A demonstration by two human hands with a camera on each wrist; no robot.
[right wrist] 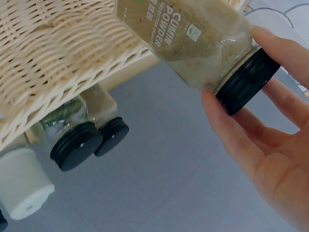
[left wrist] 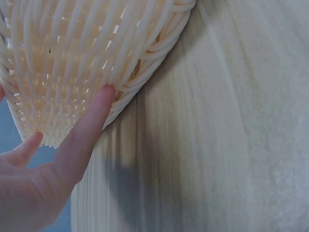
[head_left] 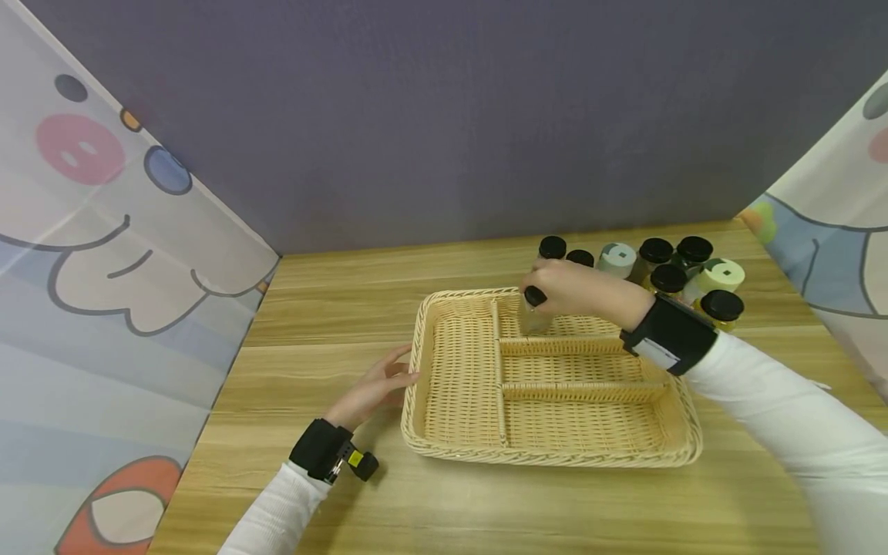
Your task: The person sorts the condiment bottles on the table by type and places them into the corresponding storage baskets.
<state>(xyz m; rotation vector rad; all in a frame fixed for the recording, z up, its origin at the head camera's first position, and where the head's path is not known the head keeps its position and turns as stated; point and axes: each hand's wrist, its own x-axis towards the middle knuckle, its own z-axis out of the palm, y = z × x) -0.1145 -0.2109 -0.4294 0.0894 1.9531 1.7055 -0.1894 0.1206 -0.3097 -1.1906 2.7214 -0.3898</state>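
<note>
My right hand [head_left: 577,288] pinches a clear jar of cumin powder [right wrist: 195,43] by its black lid, thumb and fingers on opposite sides. In the head view the jar is upright at the left end of the back right compartment of a woven basket [head_left: 555,459]. The hand covers part of the lid. At the basket's left side, my left hand [head_left: 375,391] touches the outer wall. One finger [left wrist: 87,125] lies straight against the weave there, and nothing is gripped.
Behind the basket's back right corner stand several black-lidded spice jars [head_left: 694,250], along with a white-capped container [head_left: 617,257] and a pale yellow-capped one [head_left: 721,274]. Dividers [head_left: 583,391] split the basket. A grey wall [head_left: 444,139] rises behind the wooden table [head_left: 333,308].
</note>
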